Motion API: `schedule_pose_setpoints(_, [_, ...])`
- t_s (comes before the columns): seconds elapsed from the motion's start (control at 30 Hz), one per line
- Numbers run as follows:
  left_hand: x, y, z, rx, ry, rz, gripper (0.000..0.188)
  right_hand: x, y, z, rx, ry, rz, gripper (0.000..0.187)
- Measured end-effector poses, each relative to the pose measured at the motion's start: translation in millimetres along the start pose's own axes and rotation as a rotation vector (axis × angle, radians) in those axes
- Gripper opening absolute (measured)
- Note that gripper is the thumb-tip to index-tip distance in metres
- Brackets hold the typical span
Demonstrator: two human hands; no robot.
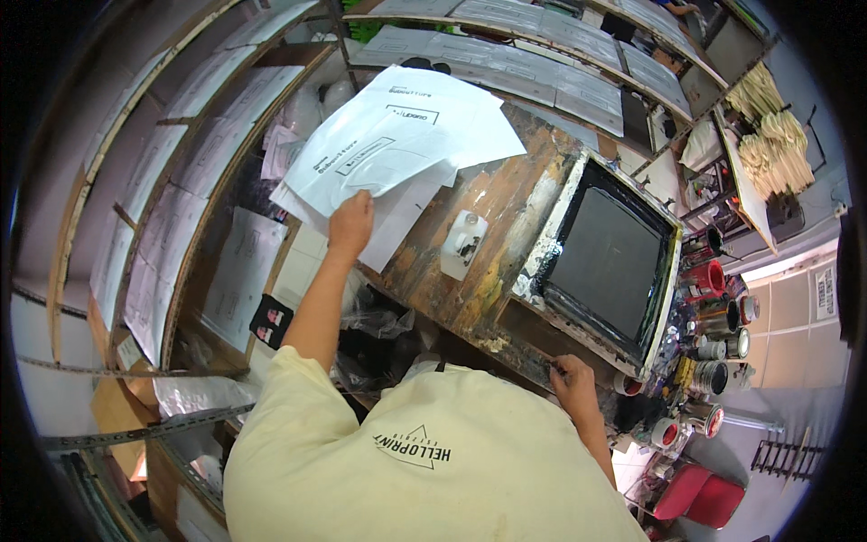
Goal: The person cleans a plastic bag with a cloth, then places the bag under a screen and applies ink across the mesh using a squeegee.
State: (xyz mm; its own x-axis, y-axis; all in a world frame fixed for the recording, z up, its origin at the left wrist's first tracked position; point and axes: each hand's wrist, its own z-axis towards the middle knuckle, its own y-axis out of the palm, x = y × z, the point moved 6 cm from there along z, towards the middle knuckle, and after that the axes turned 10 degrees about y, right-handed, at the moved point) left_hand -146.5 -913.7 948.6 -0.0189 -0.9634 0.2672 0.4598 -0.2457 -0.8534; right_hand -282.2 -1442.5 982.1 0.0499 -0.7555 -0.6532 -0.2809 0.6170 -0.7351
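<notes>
My left hand point(350, 224) is closed on the near edge of a thin white printed sheet point(366, 167), which lifts and curves off a loose pile. More white sheets point(488, 140) with dark print lie fanned under it on the far left end of a worn wooden table point(442, 266). My right hand point(573, 381) has curled fingers at the table's front edge; what they grip, if anything, is hidden. To the right of the table's middle lies a screen-printing frame point(610, 257) with dark mesh and black ink round its inner border.
A small white plastic container with dark smears point(464, 237) stands between the sheets and the frame. Several ink cans point(709, 375) crowd the right side. Racks of printed sheets point(167, 239) rise at left and back. A red chair point(700, 495) is at lower right.
</notes>
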Motion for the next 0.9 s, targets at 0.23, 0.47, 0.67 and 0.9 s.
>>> schedule_pose_setpoints(0.23, [16,81,-46,-0.164,-0.056,-0.039,0.016,-24,17,25,-0.111,-0.035,-0.032,0.022])
schedule_pose_setpoints(0.47, [38,123,-87,-0.279,0.097,-0.069,0.024,-50,21,39,-0.165,-0.064,-0.079,0.021])
schedule_pose_setpoints(0.67, [47,113,-95,-0.382,0.093,-0.171,0.068,-45,19,45,-0.137,-0.003,-0.024,0.025])
schedule_pose_setpoints(0.9, [114,79,-97,-0.425,-0.144,-0.823,0.098,-79,33,94,-0.109,-0.098,0.095,0.074])
